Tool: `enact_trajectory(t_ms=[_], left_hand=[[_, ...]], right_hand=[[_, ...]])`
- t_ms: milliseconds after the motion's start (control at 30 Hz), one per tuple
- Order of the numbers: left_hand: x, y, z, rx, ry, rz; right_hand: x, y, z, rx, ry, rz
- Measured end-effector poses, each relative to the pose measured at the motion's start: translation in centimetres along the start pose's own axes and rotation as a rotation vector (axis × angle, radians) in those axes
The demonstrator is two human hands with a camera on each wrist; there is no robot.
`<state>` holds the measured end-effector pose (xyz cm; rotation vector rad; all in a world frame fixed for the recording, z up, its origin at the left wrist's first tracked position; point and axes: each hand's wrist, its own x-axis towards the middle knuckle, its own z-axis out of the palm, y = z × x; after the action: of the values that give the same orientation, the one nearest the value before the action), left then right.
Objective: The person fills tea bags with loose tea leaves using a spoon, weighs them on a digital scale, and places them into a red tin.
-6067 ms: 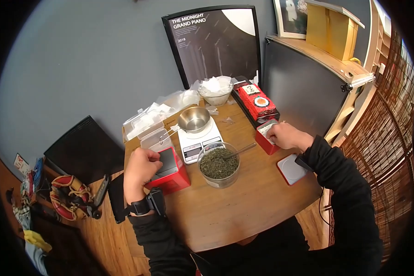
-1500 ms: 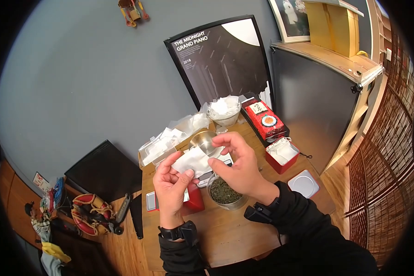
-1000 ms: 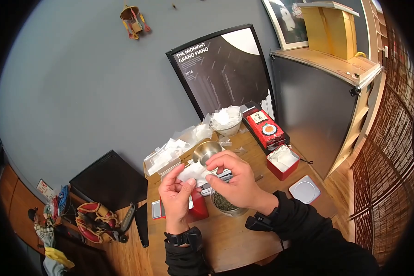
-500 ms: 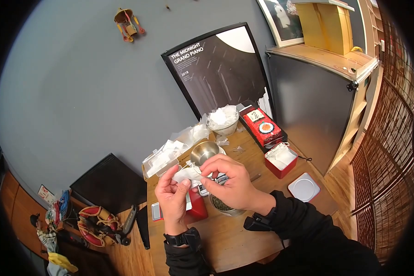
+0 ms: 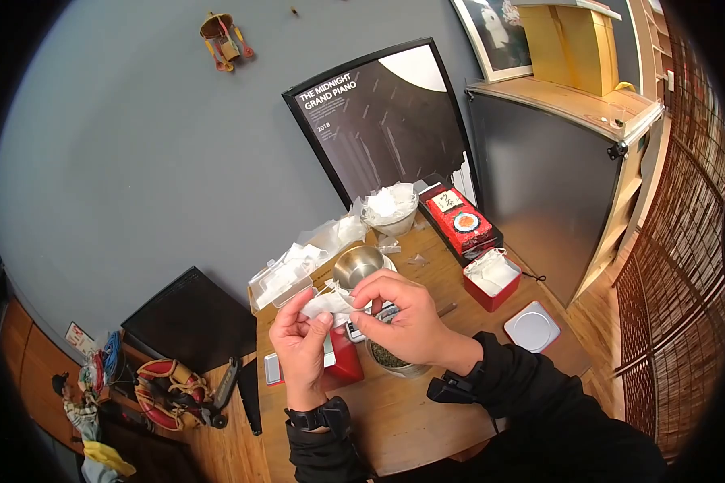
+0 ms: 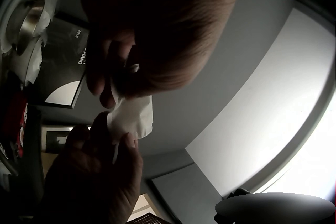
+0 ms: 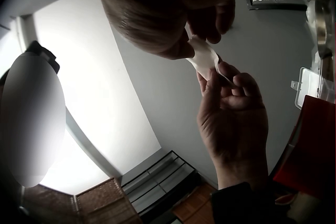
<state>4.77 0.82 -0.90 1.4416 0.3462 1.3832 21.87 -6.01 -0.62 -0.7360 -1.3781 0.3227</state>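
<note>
A small white tea bag [image 5: 329, 303], soft and flat, is held up between both hands over the table. My left hand [image 5: 302, 348] pinches one side of it with thumb and fingers. At its other end my right hand [image 5: 403, 322] pinches the top edge; the right wrist view shows the tea bag [image 7: 202, 58] stretched between the two hands. Below the hands stands a clear bowl of dried green leaves [image 5: 388, 357], partly covered by the right hand. Behind them a steel pan [image 5: 358, 266] sits on a white kitchen scale, mostly hidden.
An open red tin [image 5: 346, 362] is beside the left hand. Another red tin [image 5: 490, 300], full of white bags, stands right, with a lid [image 5: 532, 328] nearby. At the back are a red packet [image 5: 463, 221], a bowl of white bags [image 5: 391, 211] and a plastic box [image 5: 286, 283].
Earlier the left hand was at the left tin and the right hand in the right tin. Both then came together holding the tea bag, and the right fingers have closed onto its edge.
</note>
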Motion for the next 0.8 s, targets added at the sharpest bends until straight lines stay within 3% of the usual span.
enact_trajectory(t_ms=[433, 500, 800], left_hand=[[-0.4, 0.7, 0.7, 0.083, -0.053, -0.006], [-0.4, 0.9, 1.3, 0.067, -0.082, 0.035], [-0.5, 0.7, 0.0, 0.237, -0.102, -0.002]], right_hand=[[-0.2, 0.5, 0.0, -0.046, -0.075, 0.035], [-0.1, 0.1, -0.5, -0.012, -0.14, 0.2], [-0.2, 0.3, -0.4, 0.105, -0.115, 0.23]])
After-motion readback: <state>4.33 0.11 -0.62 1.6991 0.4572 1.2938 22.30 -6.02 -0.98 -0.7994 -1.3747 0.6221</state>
